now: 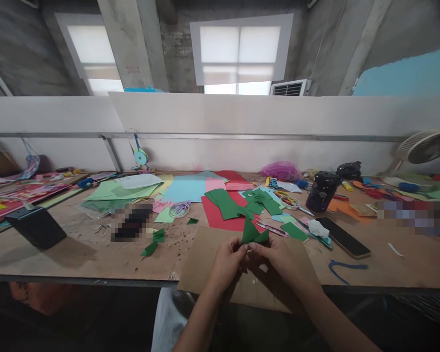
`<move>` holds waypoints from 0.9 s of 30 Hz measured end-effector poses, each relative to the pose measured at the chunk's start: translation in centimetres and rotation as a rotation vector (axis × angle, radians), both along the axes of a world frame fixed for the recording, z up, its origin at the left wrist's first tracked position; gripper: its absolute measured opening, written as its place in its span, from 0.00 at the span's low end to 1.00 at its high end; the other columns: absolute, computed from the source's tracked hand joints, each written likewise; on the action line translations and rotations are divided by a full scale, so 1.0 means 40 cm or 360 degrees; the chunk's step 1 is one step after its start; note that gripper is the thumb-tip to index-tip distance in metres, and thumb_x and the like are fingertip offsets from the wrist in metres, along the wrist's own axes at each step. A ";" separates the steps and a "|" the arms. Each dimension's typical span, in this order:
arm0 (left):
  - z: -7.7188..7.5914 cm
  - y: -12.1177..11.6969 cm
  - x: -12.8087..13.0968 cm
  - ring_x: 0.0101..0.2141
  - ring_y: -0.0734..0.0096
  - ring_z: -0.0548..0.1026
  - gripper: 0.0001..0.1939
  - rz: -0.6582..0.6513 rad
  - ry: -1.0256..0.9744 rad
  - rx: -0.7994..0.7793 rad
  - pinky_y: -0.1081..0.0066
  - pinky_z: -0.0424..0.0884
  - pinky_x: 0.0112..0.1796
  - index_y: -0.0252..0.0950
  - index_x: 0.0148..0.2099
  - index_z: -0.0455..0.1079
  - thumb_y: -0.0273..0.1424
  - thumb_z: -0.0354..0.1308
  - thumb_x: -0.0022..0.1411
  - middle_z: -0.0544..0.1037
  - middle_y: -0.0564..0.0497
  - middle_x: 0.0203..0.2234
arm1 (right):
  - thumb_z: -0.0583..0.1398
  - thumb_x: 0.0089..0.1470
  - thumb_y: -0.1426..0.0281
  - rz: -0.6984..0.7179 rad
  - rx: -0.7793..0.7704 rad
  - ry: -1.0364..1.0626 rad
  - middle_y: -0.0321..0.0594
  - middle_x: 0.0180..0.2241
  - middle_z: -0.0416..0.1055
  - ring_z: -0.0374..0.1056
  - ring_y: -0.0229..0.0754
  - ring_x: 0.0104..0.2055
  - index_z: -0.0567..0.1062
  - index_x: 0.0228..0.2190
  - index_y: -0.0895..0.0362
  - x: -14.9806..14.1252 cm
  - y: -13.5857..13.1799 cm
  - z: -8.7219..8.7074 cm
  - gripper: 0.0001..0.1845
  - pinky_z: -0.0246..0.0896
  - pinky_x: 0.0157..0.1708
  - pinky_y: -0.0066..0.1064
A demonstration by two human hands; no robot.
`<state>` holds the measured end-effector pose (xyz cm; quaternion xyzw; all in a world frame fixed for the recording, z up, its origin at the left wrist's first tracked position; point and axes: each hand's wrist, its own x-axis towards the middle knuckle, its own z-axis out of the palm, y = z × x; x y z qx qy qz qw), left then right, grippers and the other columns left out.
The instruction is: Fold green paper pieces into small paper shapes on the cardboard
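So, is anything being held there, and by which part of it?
Yes: a folded piece of green paper, pinched at its lower edge, nearest the person, between the left fingers and right fingers.

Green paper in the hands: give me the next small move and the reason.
Probably pinch the green paper more firmly at its base: the left hand and right hand both grip there, while its tall left point and lower right flap spread apart, so the shape looks unset.
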<state>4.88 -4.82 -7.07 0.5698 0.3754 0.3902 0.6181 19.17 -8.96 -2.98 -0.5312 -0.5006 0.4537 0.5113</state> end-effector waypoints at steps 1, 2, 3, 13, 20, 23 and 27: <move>0.000 0.000 0.000 0.16 0.79 0.63 0.14 0.0005 -0.0008 0.0011 0.78 0.58 0.18 0.34 0.30 0.66 0.42 0.58 0.54 0.68 0.56 0.17 | 0.63 0.44 0.61 0.0018 -0.0026 -0.0041 0.37 0.22 0.74 0.67 0.41 0.23 0.77 0.25 0.53 -0.003 -0.004 0.010 0.09 0.58 0.23 0.30; 0.001 0.000 -0.001 0.16 0.79 0.63 0.14 0.0011 -0.0012 0.0011 0.78 0.58 0.18 0.34 0.30 0.66 0.41 0.59 0.54 0.68 0.56 0.17 | 0.63 0.44 0.61 0.0024 -0.0061 -0.0092 0.36 0.20 0.73 0.66 0.41 0.22 0.77 0.23 0.53 -0.006 -0.009 0.021 0.09 0.57 0.22 0.30; 0.002 -0.001 -0.001 0.16 0.79 0.62 0.13 0.0016 -0.0015 0.0004 0.78 0.58 0.18 0.34 0.30 0.66 0.40 0.59 0.54 0.68 0.56 0.17 | 0.63 0.44 0.61 0.0019 -0.0104 -0.0135 0.36 0.18 0.72 0.65 0.41 0.21 0.76 0.20 0.53 -0.008 -0.013 0.032 0.10 0.55 0.21 0.30; 0.018 -0.006 -0.005 0.14 0.79 0.61 0.12 -0.0014 0.0012 -0.0072 0.77 0.61 0.17 0.35 0.32 0.65 0.39 0.57 0.54 0.67 0.58 0.16 | 0.64 0.43 0.58 -0.0092 -0.0124 0.0002 0.30 0.15 0.65 0.57 0.35 0.16 0.72 0.21 0.54 0.007 -0.005 -0.001 0.13 0.49 0.17 0.27; 0.029 -0.002 -0.014 0.12 0.83 0.57 0.14 0.0071 0.0008 -0.0124 0.79 0.51 0.15 0.36 0.30 0.62 0.41 0.58 0.52 0.67 0.58 0.15 | 0.63 0.47 0.54 -0.0295 0.0034 0.0098 0.30 0.15 0.61 0.54 0.33 0.16 0.68 0.21 0.55 0.062 0.023 -0.051 0.18 0.47 0.16 0.26; 0.020 0.004 -0.017 0.13 0.83 0.57 0.13 0.0042 0.0028 -0.0105 0.79 0.50 0.16 0.35 0.29 0.63 0.40 0.58 0.52 0.66 0.58 0.14 | 0.63 0.48 0.56 -0.0414 0.0210 0.0146 0.35 0.27 0.70 0.65 0.37 0.26 0.72 0.28 0.54 0.078 0.030 -0.045 0.15 0.58 0.25 0.27; 0.013 0.000 -0.017 0.14 0.81 0.61 0.12 -0.0108 0.0049 -0.0073 0.78 0.54 0.16 0.35 0.28 0.63 0.38 0.58 0.53 0.66 0.58 0.15 | 0.66 0.44 0.60 -0.0154 0.0216 0.0057 0.37 0.40 0.74 0.68 0.44 0.42 0.76 0.38 0.51 0.059 0.013 0.002 0.17 0.63 0.39 0.30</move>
